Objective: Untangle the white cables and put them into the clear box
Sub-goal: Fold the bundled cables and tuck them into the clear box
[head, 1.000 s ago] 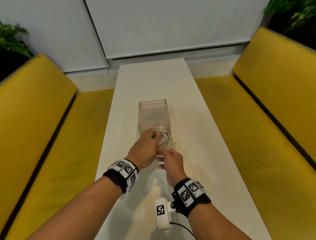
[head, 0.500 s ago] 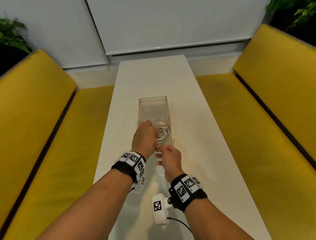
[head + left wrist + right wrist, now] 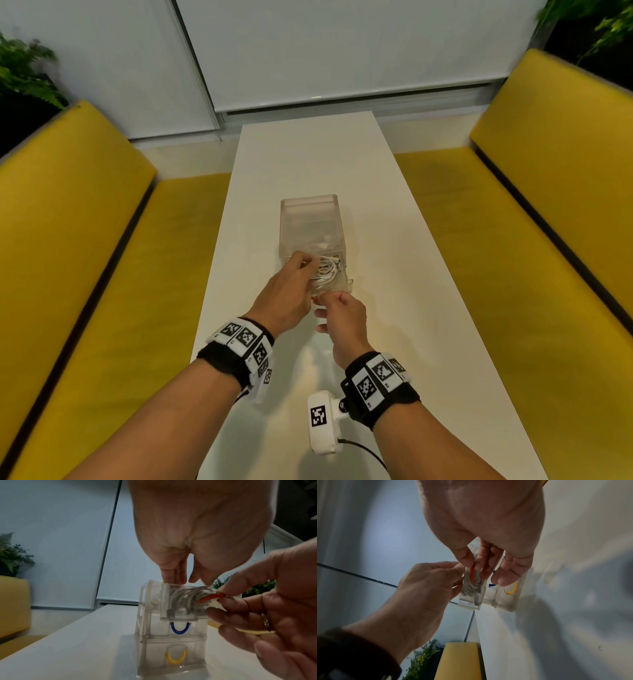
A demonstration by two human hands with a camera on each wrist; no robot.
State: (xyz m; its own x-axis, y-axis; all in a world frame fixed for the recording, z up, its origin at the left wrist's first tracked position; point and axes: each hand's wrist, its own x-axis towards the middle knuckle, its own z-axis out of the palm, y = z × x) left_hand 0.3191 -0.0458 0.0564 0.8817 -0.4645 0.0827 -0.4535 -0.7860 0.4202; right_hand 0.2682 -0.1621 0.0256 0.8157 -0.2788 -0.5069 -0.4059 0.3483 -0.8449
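Clear plastic forms the box (image 3: 310, 219), a small stack of three drawers standing at the middle of your long white worktop (image 3: 394, 274); its top drawer (image 3: 180, 601) is drawn out toward you, and the two below sit pushed in. White cables (image 3: 325, 270) lie coiled in loose loops inside the open drawer, and a few pale pieces show through the top of the box behind them, too blurred to name. Your left hand (image 3: 284, 294) reaches over the drawer from the left with its fingers (image 3: 171, 573) pointing down into the coil; the cables hide the tips, so you cannot tell whether they pinch a loop or only press on it. Your right hand (image 3: 342, 318) is at the drawer's near end, thumb and forefinger pinched on a curved red handle (image 3: 211, 597) on the drawer front, the other fingers loosely curled beneath. A blue handle (image 3: 179, 628) of the same arched shape marks the middle drawer and a yellow handle (image 3: 175, 657) the lowest. Both wrist views are soft, and the drawer wall greys the cables seen through it. Matt yellow bench cushions (image 3: 75, 240) flank the worktop, and fern fronds (image 3: 24, 75) are cut off at the upper corners.
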